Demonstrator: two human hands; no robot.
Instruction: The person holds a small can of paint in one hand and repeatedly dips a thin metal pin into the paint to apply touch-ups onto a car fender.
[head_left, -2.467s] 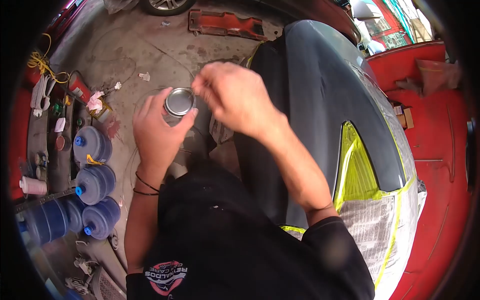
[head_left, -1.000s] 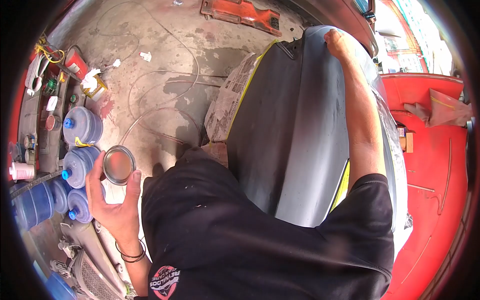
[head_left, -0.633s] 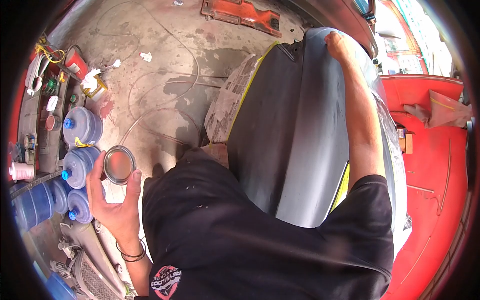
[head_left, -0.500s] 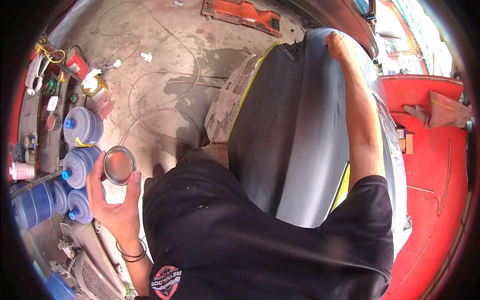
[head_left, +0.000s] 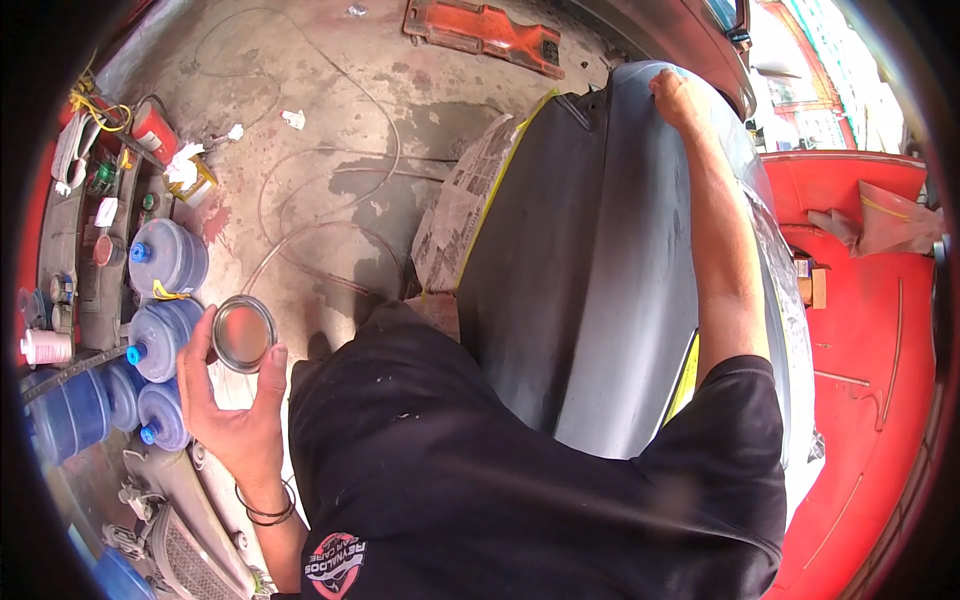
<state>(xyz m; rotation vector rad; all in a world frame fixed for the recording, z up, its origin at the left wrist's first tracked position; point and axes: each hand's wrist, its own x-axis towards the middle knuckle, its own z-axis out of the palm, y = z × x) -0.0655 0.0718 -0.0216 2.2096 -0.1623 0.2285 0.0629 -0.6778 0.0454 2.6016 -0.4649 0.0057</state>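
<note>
A small round metal tin (head_left: 243,334) sits between the thumb and fingers of my left hand (head_left: 232,415), off to the left of my body. My right arm is stretched across the dark grey car panel (head_left: 620,240). At the panel's far end, my right hand (head_left: 676,97) touches the surface with its fingers closed together; anything between them is too small to make out. Yellow tape (head_left: 505,180) and newspaper (head_left: 462,205) line the panel's left edge. A patch of yellow masking (head_left: 687,375) shows beside my right sleeve.
Several blue water jugs (head_left: 168,256) stand at the left, beside a shelf (head_left: 100,270) of cans and rags. A hose (head_left: 395,135) loops over the concrete floor. At the top lies an orange creeper (head_left: 482,32). A red surface (head_left: 870,350) fills the right side.
My right hand has moved from beside the tin to the panel's far end. My left hand has carried the tin down and to the left. Over the last half second both stay nearly still.
</note>
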